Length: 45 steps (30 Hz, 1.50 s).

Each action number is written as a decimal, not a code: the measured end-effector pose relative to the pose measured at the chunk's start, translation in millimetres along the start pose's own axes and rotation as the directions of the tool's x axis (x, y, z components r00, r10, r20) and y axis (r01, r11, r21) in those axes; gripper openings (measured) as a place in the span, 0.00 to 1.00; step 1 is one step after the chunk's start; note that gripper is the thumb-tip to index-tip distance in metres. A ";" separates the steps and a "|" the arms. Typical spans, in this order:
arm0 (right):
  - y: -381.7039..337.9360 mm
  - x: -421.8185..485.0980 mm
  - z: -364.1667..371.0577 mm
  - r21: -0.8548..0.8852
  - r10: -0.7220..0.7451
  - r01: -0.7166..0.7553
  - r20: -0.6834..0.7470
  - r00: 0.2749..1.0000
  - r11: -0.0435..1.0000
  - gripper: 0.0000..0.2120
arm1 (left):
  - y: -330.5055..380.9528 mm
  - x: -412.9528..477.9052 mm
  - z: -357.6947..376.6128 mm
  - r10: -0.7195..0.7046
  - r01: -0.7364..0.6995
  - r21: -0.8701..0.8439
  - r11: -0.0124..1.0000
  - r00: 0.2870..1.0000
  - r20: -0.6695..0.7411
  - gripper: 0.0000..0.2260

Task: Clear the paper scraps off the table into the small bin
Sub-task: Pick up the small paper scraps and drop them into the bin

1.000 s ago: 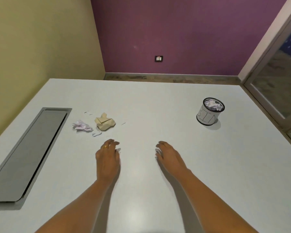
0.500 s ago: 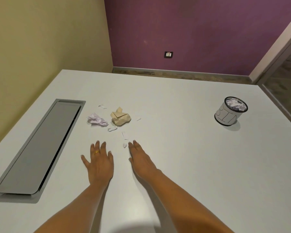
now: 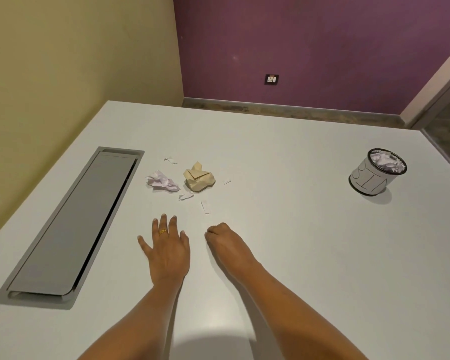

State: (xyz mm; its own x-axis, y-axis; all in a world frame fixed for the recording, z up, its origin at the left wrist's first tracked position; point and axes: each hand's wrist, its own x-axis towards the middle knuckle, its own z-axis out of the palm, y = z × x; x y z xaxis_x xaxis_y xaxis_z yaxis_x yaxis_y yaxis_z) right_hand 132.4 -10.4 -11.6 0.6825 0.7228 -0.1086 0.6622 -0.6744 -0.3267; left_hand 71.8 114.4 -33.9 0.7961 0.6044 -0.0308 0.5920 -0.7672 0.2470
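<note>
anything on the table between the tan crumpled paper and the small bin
Nothing visible blocks it. Between the tan crumpled paper and the small bin lies bare table, apart from one tiny white scrap just right of the paper.

The table (image 3: pixel 283 229) looks smooth, faintly glossy; at ten o'clock a brushed-metal hatch (image 3: pixel 73 224), at twelve crumpled matt paper scraps (image 3: pixel 199 176), perhaps card.
</note>
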 end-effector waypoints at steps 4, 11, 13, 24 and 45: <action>8.5 -8.6 -9.0 0.077 0.048 -0.046 -0.027 0.998 0.996 0.09 | 0.2 0.0 -0.2 0.004 -0.004 0.004 1.000 1.000 -0.003 0.20; 43.9 -31.2 -22.2 0.085 0.147 -0.139 -0.097 0.984 0.987 0.10 | 1.1 -1.2 -0.3 0.012 -0.012 0.001 1.000 1.000 -0.006 0.19; 59.9 -40.4 -29.2 0.089 0.172 -0.163 -0.107 0.979 0.983 0.10 | 1.3 -1.4 -0.3 0.020 -0.020 -0.001 1.000 1.000 -0.018 0.19; 174.5 -78.0 -91.7 0.101 0.354 -0.340 -0.303 0.885 0.935 0.08 | 109.9 -30.9 25.1 0.382 -0.381 -0.070 0.922 0.924 0.011 0.19; 310.3 -40.4 -219.3 0.508 0.808 -0.630 -0.418 0.416 0.587 0.16 | 148.5 -14.2 44.5 0.418 -0.411 -0.095 0.907 0.906 0.071 0.22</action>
State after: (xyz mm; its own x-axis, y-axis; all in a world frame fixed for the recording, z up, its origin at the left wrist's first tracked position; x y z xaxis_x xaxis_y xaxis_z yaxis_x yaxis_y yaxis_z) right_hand 378.2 -282.0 97.2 0.9479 -0.3073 0.0837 -0.1981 -0.7745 -0.6007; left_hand 154.0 -17.7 -40.0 0.9774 0.2113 0.0065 0.1975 -0.9235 0.3289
